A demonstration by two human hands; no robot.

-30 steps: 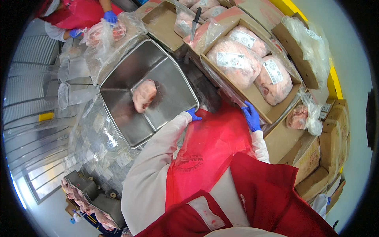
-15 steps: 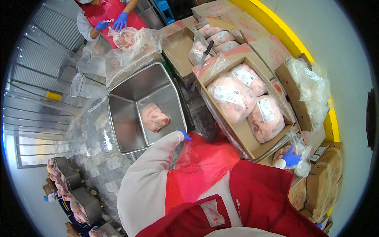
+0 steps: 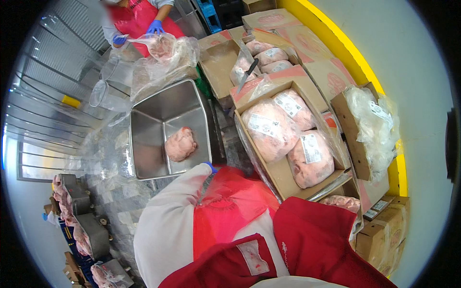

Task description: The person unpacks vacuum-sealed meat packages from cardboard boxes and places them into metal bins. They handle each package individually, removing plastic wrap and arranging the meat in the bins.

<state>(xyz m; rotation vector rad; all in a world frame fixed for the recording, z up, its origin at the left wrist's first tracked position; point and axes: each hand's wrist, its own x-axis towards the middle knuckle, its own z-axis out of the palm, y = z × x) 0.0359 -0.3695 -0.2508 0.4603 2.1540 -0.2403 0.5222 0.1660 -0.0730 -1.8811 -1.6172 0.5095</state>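
Observation:
My left hand (image 3: 210, 166), in a blue glove, shows only as a sliver past my white sleeve, at the near right corner of a deep steel bin (image 3: 208, 125). Its fingers are hidden, so I cannot tell whether they grip the rim. One piece of raw pink meat (image 3: 181, 144) lies on the floor of that bin. My right hand is out of sight. On the right, an open cardboard box (image 3: 284, 186) holds three large bagged cuts of meat (image 3: 270, 128) with white labels. Below it, another cut of meat (image 3: 342, 202) shows partly beyond my red garment.
A black-handled knife (image 3: 248, 75) rests by a second box (image 3: 218, 64) of bagged meat. Across the bin, a co-worker's blue-gloved hands (image 3: 155, 27) handle plastic-wrapped meat (image 3: 162, 47). Crumpled plastic (image 3: 372, 127) hangs over a box at right. Metal carts (image 3: 91, 235) with meat stand at lower left.
My right hand, earlier on plastic-wrapped meat at lower right, has gone out of view. The co-worker has drawn plastic away from the meat. My view has shifted slightly.

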